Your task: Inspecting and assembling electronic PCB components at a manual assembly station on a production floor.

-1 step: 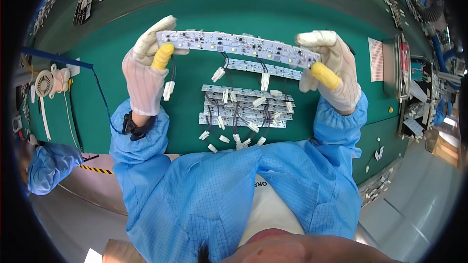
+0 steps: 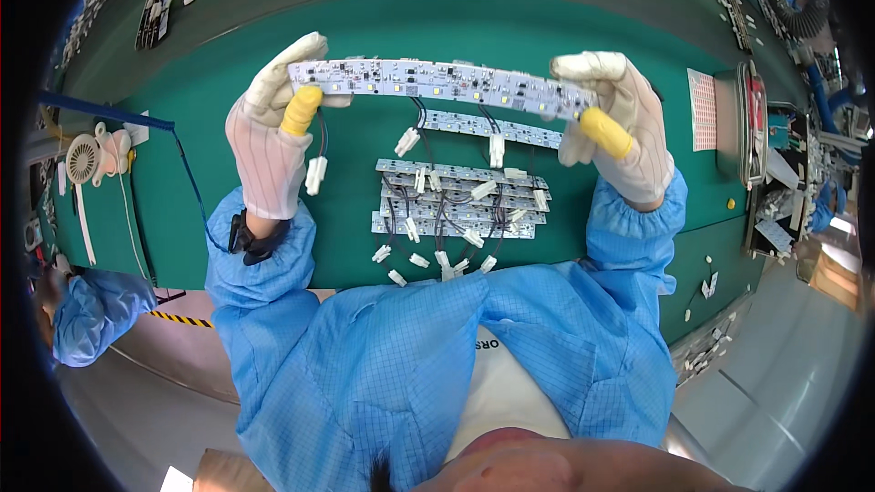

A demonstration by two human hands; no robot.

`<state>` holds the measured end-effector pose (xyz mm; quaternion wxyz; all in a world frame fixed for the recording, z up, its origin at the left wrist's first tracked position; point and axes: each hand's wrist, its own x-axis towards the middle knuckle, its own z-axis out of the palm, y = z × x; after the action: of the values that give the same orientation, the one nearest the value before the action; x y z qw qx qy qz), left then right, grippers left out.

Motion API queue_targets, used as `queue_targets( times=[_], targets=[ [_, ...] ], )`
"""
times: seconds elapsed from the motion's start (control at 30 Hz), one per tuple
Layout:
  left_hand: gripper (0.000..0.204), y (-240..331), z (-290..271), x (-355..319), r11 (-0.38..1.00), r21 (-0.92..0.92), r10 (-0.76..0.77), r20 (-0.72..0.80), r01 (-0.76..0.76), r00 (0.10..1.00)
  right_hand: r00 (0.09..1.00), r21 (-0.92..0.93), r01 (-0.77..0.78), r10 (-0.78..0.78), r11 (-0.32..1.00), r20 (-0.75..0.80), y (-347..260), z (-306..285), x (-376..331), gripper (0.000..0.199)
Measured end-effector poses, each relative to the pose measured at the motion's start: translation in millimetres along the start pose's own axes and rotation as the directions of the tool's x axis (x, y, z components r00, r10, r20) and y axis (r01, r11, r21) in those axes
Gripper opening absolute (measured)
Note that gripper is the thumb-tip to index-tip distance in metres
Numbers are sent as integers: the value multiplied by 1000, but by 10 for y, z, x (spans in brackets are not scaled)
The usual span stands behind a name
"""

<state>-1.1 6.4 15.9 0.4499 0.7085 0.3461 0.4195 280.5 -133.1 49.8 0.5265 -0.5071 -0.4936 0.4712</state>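
A long white LED circuit board point(image 2: 447, 82) is held up in front of me, its component side in sight. My left hand point(image 2: 278, 118), in a white glove with a yellow thumb cot, pinches its left end. The right end sits between the thumb and fingers of my right hand point(image 2: 615, 123), gloved and cotted alike. Dark wires with white connectors point(image 2: 316, 175) dangle below the board. Behind its lower edge, on the green mat point(image 2: 337, 228), lies another LED strip point(image 2: 492, 128). Nearer to me several LED strips point(image 2: 456, 215) are laid in rows, with wired connectors over them.
At the left are a small white fan point(image 2: 84, 157) and a blue cord point(image 2: 187, 164) running to my wrist. A co-worker's blue sleeve point(image 2: 96, 314) shows at the lower left. On the right stand a printed sheet point(image 2: 702, 111) and a metal-rimmed bin point(image 2: 749, 128).
The held board and both hands have shifted very slightly to the left. My grip at both ends stays the same.
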Motion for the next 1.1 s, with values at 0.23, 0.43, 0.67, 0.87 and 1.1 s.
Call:
queue_targets(
  times=[0.23, 0.43, 0.67, 0.87, 1.1],
  targets=[
    [62, 32, 38, -103, 961, -251, 135, 75, -112, 988, 996, -7, -67, 67, 998, -66, 88, -66, 102, 59],
    [58, 9, 22, -99, 932, -302, 233, 84, -198, 969, 998, -99, 17, -24, 995, -64, 93, -33, 89, 65],
    [52, 54, 24, -52, 988, -139, 73, 21, -69, 997, 991, -7, -77, 76, 997, -115, 11, 13, 5, 48],
    [40, 44, 110, 42, 990, -65, -122, 58, 126, 991, 998, 105, -66, 64, 992, 30, -98, 38, -49, 65],
    [44, 15, 141, 46, 986, 58, -157, 22, 156, 987, 981, 92, 162, -170, 983, 93, 6, 1, -4, 67]
  ],
)
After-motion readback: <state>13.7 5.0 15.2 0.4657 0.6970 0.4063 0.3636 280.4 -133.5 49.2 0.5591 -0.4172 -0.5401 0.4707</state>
